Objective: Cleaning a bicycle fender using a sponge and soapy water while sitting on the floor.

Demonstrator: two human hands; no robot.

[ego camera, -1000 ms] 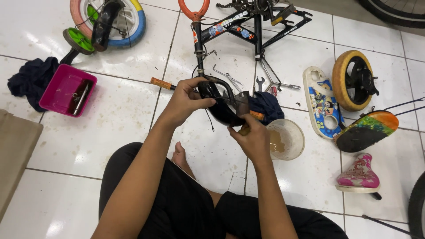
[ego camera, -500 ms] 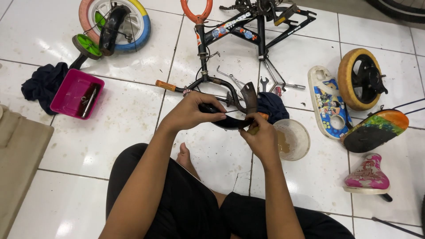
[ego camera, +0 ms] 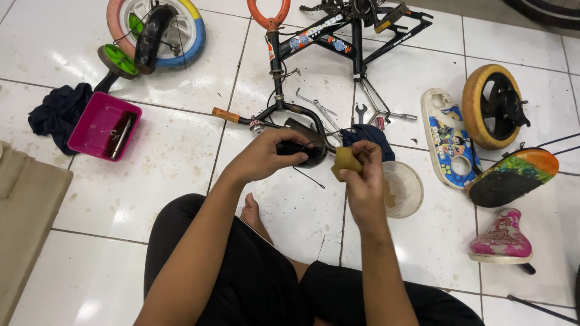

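I sit on a white tiled floor with a dismantled child's bicycle around me. My left hand (ego camera: 266, 156) grips a curved black bike part (ego camera: 309, 151), a fender-like piece lying by the fork of the upturned black frame (ego camera: 338, 36). My right hand (ego camera: 360, 172) pinches a small brownish pad (ego camera: 345, 160), maybe sandpaper or a rag, held just right of the black part. A thin black cable trails from the part onto the tile.
A pink tray (ego camera: 99, 124) with tools and a dark cloth (ego camera: 57, 111) lie left. A multicoloured wheel (ego camera: 163, 27), yellow wheel (ego camera: 492, 105), chain guard (ego camera: 447, 139), pink saddle (ego camera: 500, 241), white bowl (ego camera: 403, 188), wrenches (ego camera: 362, 111) and a screwdriver (ego camera: 229, 116) are scattered about.
My hands moved apart: the left still holds the black part low near the floor, while the right has come off it and now holds up the brownish pad. The camera view shifted slightly.
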